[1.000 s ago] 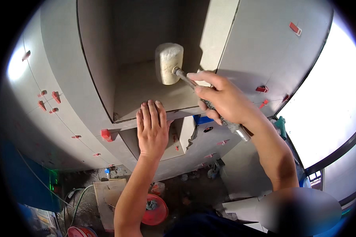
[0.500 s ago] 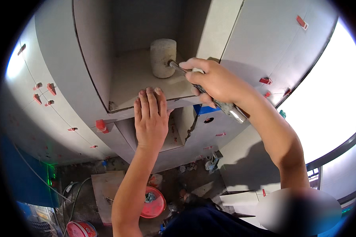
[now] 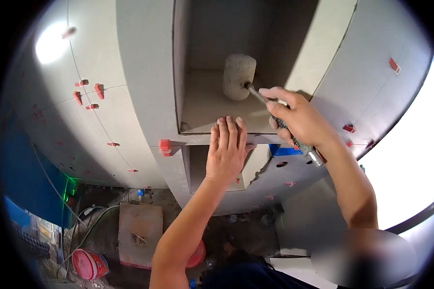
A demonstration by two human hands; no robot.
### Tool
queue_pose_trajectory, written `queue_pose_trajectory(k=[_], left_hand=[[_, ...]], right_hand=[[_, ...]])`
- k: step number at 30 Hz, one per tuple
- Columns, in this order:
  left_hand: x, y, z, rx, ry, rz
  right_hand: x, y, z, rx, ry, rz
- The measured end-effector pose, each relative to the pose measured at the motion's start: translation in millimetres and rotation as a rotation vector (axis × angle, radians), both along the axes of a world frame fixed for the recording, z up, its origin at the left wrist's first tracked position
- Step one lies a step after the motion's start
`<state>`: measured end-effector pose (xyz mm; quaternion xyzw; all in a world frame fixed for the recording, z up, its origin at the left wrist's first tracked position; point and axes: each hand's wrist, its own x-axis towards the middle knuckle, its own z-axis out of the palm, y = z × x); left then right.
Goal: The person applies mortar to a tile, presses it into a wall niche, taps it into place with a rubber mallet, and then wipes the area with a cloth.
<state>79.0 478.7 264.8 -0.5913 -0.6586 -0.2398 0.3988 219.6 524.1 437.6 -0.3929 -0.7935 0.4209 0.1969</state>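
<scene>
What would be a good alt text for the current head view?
A person's right hand grips a pale-headed mallet at an open grey niche, while the left hand lies on the niche's front edge. Red clips dot the surrounding walls, and a bucket is at lower left.

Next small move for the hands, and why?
Likely a light mallet tap on the niche floor: the right hand grips its handle, the mallet appears over that floor, and the left hand rests at the front edge, apart from it.
</scene>
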Motion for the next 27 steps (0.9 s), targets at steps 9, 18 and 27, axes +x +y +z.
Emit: queue_pose_trajectory(k=[9, 18, 27], left_hand=[[-5.5, 2.4, -3.6, 0.037, 0.026, 0.019], [-5.9, -1.1, -4.5, 0.001, -0.01, -0.018], [-3.7, -5.3, -0.8, 0.017, -0.063, -0.045]], right_hand=[[-19.5, -0.7, -11.5, -0.033, -0.029, 0.029], [-19.3, 2.7, -7.4, -0.046, -0.044, 0.036], [-28.6, -19.0, -2.4, -0.065, 0.02, 0.069]])
